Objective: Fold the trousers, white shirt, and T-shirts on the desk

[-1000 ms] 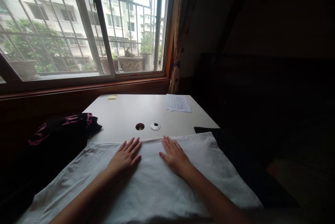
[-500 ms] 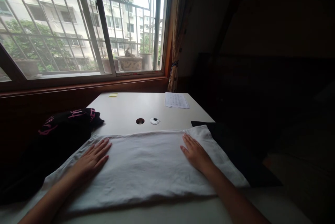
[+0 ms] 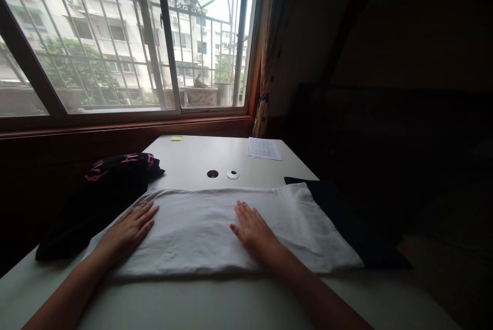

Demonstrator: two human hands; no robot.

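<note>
A white piece of clothing [image 3: 200, 227], folded into a long strip, lies across the table in front of me. Its exact kind cannot be made out. My left hand [image 3: 129, 230] rests flat on its left part, fingers stretched out. Near the middle of the cloth, my right hand [image 3: 254, 230] also lies flat with the thumb apart. Neither hand grips anything. Soft wrinkles run over the fabric between and around the hands.
A black garment with pink lettering [image 3: 103, 196] is heaped at the left table edge. Dark folded cloth [image 3: 354, 222] lies at the right. Printed papers [image 3: 265, 149], a yellow note [image 3: 176, 139], a cable hole [image 3: 212, 173] and its round cover [image 3: 232, 175] are farther back on the white table [image 3: 192, 304].
My right hand has slid left across the white cloth, from its right part toward the middle. My left hand stays flat on the left part. The view has shifted slightly.
</note>
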